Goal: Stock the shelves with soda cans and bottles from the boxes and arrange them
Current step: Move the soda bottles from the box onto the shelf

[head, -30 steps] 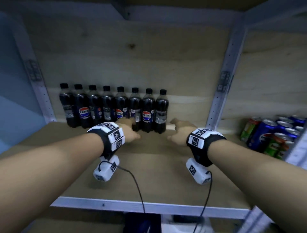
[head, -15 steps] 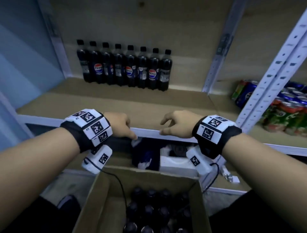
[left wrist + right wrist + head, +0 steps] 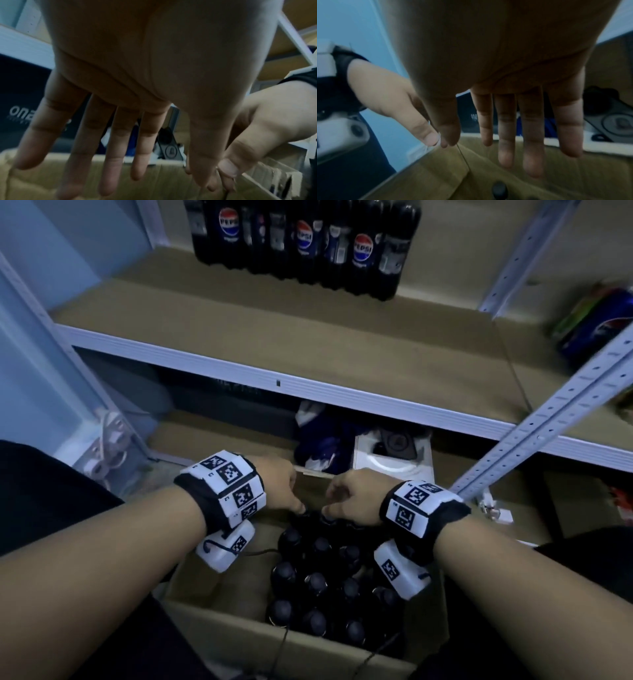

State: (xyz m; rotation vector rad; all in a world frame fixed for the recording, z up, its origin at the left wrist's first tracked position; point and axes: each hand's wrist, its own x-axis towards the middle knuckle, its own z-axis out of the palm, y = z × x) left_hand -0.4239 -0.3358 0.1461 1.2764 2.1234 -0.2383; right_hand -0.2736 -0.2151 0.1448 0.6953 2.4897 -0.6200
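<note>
An open cardboard box [image 3: 219, 587] in front of the shelf holds several dark soda bottles [image 3: 317, 578] with black caps. My left hand [image 3: 279, 491] and right hand [image 3: 352, 496] hover side by side over the far row of caps, thumbs nearly meeting. Both wrist views show straight, spread fingers [image 3: 118, 155] [image 3: 505, 135] holding nothing, above the box's inner wall [image 3: 436, 169]. One cap [image 3: 499, 188] shows below the right hand. A row of Pepsi bottles [image 3: 301, 244] stands at the back of the wooden shelf [image 3: 274, 316].
Cans [image 3: 596, 320] lie on the shelf section to the right, behind a slanted white perforated upright [image 3: 548, 412]. Under the shelf sit a dark box [image 3: 222, 395], a blue-and-white bag [image 3: 322, 446] and a white package [image 3: 390, 453]. A blue wall [image 3: 41, 320] stands on the left.
Both hands have drawn back from the shelf's bottle row, past the shelf edge, and dropped down over the box. My view has tilted downward with them.
</note>
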